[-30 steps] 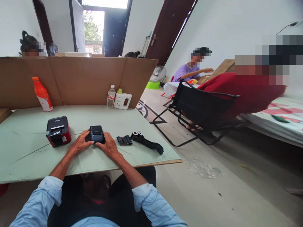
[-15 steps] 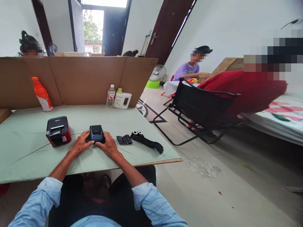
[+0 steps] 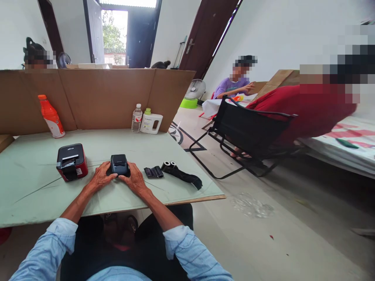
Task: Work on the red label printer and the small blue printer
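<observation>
Orange bottle [image 3: 52, 118], clear bottle [image 3: 136, 120] and white jug [image 3: 149, 124] near a cardboard screen [image 3: 107, 97]

Black handheld device [image 3: 118, 164]; black-and-red boxy machine [image 3: 72, 163]; pale green tabletop [image 3: 32, 164] with dark lines [image 3: 38, 190]; orange bottle [image 3: 50, 113], white label [image 3: 55, 128]; white jug [image 3: 149, 125], green cap [image 3: 148, 111]; brown cardboard panel [image 3: 102, 99]; light-blue sleeves [image 3: 193, 248].

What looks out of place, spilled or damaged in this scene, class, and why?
On the floor right of the table, a crumpled see-through heap, probably plastic, lies loose like litter, with a small red scrap nearby. The black device between the left hand and right hand shows no visible damage.
</observation>
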`<action>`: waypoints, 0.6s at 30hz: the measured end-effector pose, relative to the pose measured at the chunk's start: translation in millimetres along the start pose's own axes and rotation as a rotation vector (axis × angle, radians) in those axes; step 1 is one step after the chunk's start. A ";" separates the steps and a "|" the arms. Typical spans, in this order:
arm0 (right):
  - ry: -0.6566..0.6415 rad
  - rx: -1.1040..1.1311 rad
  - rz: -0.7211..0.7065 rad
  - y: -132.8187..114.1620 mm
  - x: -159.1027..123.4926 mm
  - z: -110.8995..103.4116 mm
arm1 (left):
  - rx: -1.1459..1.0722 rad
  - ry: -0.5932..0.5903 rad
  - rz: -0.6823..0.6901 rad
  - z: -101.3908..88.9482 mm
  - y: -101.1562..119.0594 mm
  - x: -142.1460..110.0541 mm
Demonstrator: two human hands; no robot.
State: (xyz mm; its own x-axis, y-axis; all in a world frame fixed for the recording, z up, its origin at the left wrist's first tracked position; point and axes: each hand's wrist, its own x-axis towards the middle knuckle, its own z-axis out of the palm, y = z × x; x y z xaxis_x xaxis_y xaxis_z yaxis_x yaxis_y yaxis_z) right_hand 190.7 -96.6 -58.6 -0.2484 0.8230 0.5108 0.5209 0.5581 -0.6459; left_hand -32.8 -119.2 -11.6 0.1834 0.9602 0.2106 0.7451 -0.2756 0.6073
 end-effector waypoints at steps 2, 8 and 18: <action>0.001 0.004 0.008 -0.5 0.3 0.0 | 0.029 -0.020 -0.015 -2.7 1.5 2.0; -0.003 0.026 0.029 -1.6 0.9 0.1 | 0.053 -0.035 -0.002 -10.9 3.5 7.1; 0.001 0.016 0.012 -1.7 2.2 -0.1 | -0.051 -0.018 0.047 -12.4 -0.4 12.5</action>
State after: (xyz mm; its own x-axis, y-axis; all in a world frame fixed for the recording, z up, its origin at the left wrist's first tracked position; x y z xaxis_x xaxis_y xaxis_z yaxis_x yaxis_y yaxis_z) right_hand 189.3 -95.7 -56.3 -0.2410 0.8296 0.5036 0.5106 0.5497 -0.6611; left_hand -38.7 -107.6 0.2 0.2290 0.9468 0.2259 0.7021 -0.3214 0.6354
